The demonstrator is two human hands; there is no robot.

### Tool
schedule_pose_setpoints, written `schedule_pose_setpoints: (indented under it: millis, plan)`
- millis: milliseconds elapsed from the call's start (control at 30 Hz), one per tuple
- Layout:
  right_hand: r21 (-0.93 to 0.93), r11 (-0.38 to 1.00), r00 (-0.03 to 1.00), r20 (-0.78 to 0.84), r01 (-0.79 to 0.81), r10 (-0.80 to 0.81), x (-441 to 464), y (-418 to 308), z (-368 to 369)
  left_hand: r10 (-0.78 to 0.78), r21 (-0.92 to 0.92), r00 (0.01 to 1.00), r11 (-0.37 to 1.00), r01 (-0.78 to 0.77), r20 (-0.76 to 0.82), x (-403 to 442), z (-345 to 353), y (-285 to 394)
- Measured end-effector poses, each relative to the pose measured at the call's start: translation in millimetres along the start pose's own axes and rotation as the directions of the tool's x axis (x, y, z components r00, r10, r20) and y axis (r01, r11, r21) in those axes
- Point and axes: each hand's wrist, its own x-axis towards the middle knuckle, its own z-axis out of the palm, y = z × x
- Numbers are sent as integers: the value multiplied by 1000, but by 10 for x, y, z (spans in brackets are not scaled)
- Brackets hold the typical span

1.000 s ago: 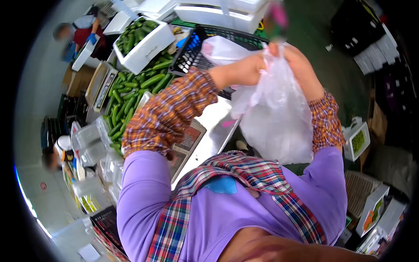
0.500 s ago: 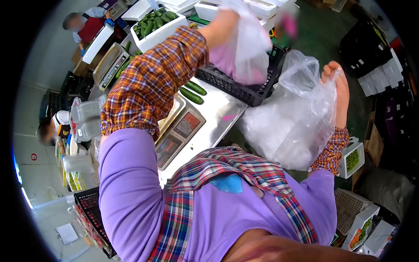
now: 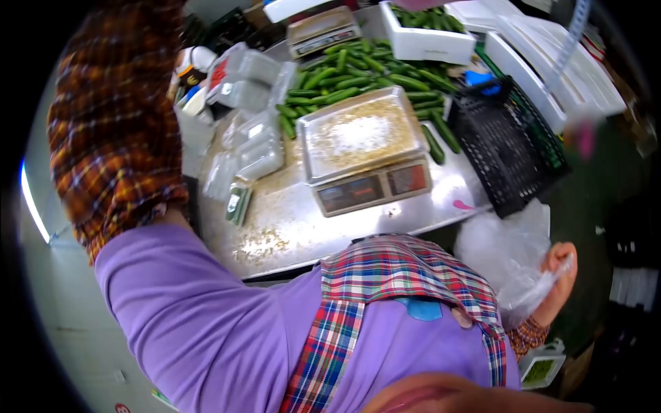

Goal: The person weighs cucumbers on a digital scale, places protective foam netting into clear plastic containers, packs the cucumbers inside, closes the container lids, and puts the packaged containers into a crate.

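My right hand (image 3: pixel 561 268) is at the right, its fingers closed on a clear plastic bag (image 3: pixel 506 258) that hangs beside the table's edge. The bag looks puffed, with whitish plastic inside. My left arm, in a checked sleeve cover (image 3: pixel 117 124), reaches up past the top left edge, so that hand is out of sight. Before me on the metal table (image 3: pixel 330 241) stands a weighing scale (image 3: pixel 372 189) with a dirt-specked tray (image 3: pixel 361 134). Behind and beside it lie many cucumbers (image 3: pixel 344 81). A black plastic crate (image 3: pixel 509 144) sits tilted near my right hand.
A white foam box (image 3: pixel 430 45) of cucumbers stands at the back, near a second scale (image 3: pixel 322 31). Clear plastic trays (image 3: pixel 258 148) and a small green-and-white pack (image 3: pixel 238 204) lie on the left. Foam lids (image 3: pixel 544 41) are stacked at the back right.
The view has swung, showing more table. My left hand, earlier lifting a pinkish-white bag over the crate, has left the frame. My right hand sits lower, still gripping the clear bag.
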Motion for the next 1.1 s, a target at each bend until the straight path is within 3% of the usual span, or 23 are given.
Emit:
schedule_pose_setpoints:
  millis: [133, 233, 367, 467, 567, 633, 667, 700, 767, 867, 967, 1100]
  plan:
    - [43, 998, 996, 74, 41, -45, -30, -111, 368, -196, 105, 974, 973, 208, -115, -727, -908, -571]
    - [-48, 997, 986, 158, 65, -56, 44, -158, 410, -316, 162, 928, 923, 349, -199, -1312, -1447, -994]
    - [-60, 996, 988, 143, 66, -57, 224, -203, 631, -444, 213, 853, 837, 504, -273, -1945, -1949, -1707]
    - [-124, 990, 974, 223, 72, -43, 370, -172, 830, -509, 288, 815, 766, 575, -275, -2330, -2173, -2432]
    - [-175, 983, 972, 236, 49, -7, 428, -139, 1024, -522, 709, 849, 570, 416, -78, -2846, -2283, -3266]
    - [-162, 987, 981, 193, 21, 10, 413, -90, 1165, -661, 772, 744, 420, 477, -100, -3042, -2298, -3450]
    - [-173, 985, 984, 177, 10, 21, 424, -65, 1224, -806, 13, 457, 488, 872, -376, -3094, -2189, -3623]
    - [-166, 986, 984, 176, 5, 25, 423, -56, 1324, -953, -768, 69, 279, 577, -295, -3165, -2062, -3801]
    - [-163, 987, 984, 177, -4, 33, 444, -72, 1524, -866, -774, -212, 264, 575, -453, -3405, -1920, -4314]
    - [-240, 969, 984, 148, -61, 98, 513, -91, 1749, -831, -694, -266, 186, 696, -489, -3791, -1713, -4981]
    - [-257, 965, 978, 179, -59, 107, 640, 49, 1917, -837, -708, -266, 187, 681, -477, -3755, -1500, -4767]
    - [-291, 950, 963, 206, -109, 174, 812, 174, 2166, -855, -741, -194, 279, 610, -482, -4046, -1397, -5066]
